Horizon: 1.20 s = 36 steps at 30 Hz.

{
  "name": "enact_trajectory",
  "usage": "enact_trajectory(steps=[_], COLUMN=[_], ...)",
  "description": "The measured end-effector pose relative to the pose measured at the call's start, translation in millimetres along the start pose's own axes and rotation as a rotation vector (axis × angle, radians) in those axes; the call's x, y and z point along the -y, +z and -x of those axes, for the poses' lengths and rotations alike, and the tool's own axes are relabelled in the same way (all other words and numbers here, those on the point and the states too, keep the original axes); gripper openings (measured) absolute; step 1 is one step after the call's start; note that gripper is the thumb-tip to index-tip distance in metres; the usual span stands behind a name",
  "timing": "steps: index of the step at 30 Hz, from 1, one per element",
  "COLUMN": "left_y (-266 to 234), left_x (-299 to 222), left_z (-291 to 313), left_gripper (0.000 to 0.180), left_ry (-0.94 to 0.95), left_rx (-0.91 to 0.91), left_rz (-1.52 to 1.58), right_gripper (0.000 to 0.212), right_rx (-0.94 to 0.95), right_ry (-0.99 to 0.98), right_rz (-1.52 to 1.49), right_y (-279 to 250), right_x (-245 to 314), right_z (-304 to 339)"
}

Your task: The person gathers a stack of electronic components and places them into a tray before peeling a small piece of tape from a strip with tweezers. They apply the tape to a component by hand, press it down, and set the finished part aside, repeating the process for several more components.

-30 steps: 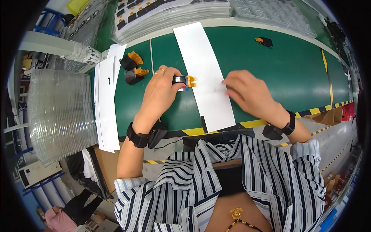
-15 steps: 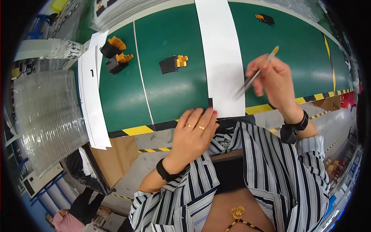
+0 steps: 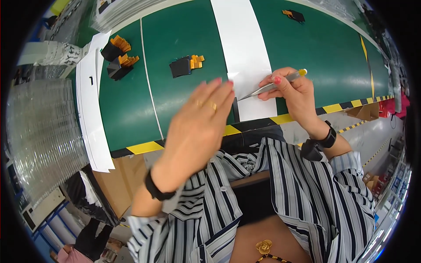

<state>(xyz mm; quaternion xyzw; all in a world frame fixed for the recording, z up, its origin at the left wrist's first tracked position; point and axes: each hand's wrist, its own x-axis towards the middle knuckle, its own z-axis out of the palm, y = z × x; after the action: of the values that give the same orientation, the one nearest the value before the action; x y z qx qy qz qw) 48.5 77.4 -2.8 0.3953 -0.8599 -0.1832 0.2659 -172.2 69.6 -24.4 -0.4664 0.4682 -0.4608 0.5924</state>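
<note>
My right hand (image 3: pixel 296 94) grips a pair of silver tweezers (image 3: pixel 258 91) with a yellow end. Their tips reach a thin black strip (image 3: pixel 235 109) along the left edge of a long white sheet (image 3: pixel 239 41); whether they touch it I cannot tell. My left hand (image 3: pixel 195 118), somewhat blurred, is raised over the front of the green mat (image 3: pixel 188 33) with its fingers stretched out and nothing visible in them. Beyond that hand lies a small stack of black flat parts with orange flex tabs (image 3: pixel 180 67).
Two similar stacks (image 3: pixel 119 65) sit at the mat's left, beside white paper strips (image 3: pixel 92 109). One more black part with an orange tab (image 3: pixel 294 16) lies far right. Striped yellow-black tape (image 3: pixel 280 119) marks the front edge. Clear plastic trays (image 3: pixel 44 136) are piled left.
My left hand has lifted off the front end of the white sheet and moved up and left. The tweezers in my right hand have swung left, tips now at the black strip.
</note>
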Motion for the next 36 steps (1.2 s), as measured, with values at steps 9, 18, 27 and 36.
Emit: enact_trajectory(steps=[9, 18, 27, 36], left_y=[0.4, 5.3, 4.8, -5.2], left_x=[24.8, 22.9, 23.7, 16.7], left_z=[-23.9, -28.7, -30.6, -33.9], left_gripper=[0.034, 0.032, 0.032, 0.032], left_ry=[0.195, 0.183, 0.189, 0.165], left_rx=[0.217, 0.226, 0.227, 0.153], left_rz=[-0.294, -0.338, -0.338, -0.315], right_gripper=[0.012, 0.013, 0.011, 0.011], right_rx=[0.130, -0.013, 0.179, 0.118], right_ry=[-0.034, -0.036, -0.090, 0.065], right_rz=[0.008, -0.025, -0.130, -0.465], right_y=[0.6, 4.1, -7.9, -17.6], right_x=[2.2, -2.9, 2.0, 9.6], right_z=[9.1, 10.0, 17.4, 12.4])
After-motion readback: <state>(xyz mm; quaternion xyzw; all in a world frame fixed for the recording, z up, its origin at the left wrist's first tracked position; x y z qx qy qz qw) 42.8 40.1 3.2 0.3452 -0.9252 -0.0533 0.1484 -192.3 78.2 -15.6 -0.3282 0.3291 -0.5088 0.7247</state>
